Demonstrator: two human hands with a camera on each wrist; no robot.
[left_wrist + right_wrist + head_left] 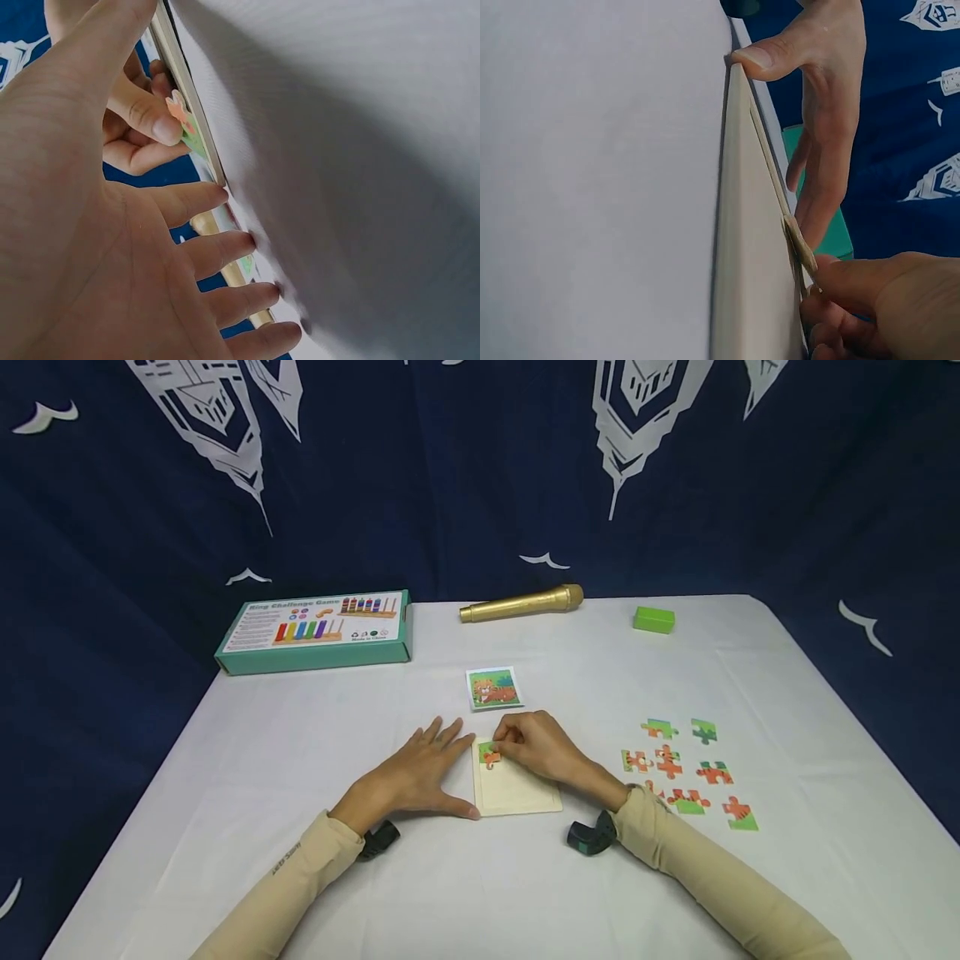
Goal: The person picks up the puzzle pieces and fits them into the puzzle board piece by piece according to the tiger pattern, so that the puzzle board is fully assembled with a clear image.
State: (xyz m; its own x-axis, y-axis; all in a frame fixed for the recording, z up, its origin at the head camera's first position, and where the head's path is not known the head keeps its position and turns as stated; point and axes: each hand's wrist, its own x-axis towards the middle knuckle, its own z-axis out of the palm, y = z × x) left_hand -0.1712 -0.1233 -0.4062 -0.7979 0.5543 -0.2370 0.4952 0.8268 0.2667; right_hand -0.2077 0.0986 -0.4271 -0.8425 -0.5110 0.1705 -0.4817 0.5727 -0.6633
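Observation:
A pale wooden puzzle tray [521, 789] lies flat on the table. My left hand [422, 772] rests beside its left edge with spread fingers; thumb and index finger touch the tray at two corners. In the tray's upper left corner sits a green and orange puzzle piece [490, 755], which my right hand [542, 747] pinches by its right side between thumb and fingers. The right wrist view shows this piece [800, 244] slightly tilted against the tray's rim. Behind the tray lies a picture card [494, 688] of an orange tiger on green.
Several loose puzzle pieces [690, 802] lie spread to the right. Toward the back stand a green game box [315, 652] at left, a gold microphone [521, 604] in the middle and a bright green block [654, 620] at right. A dark patterned curtain [435, 485] hangs behind the white table.

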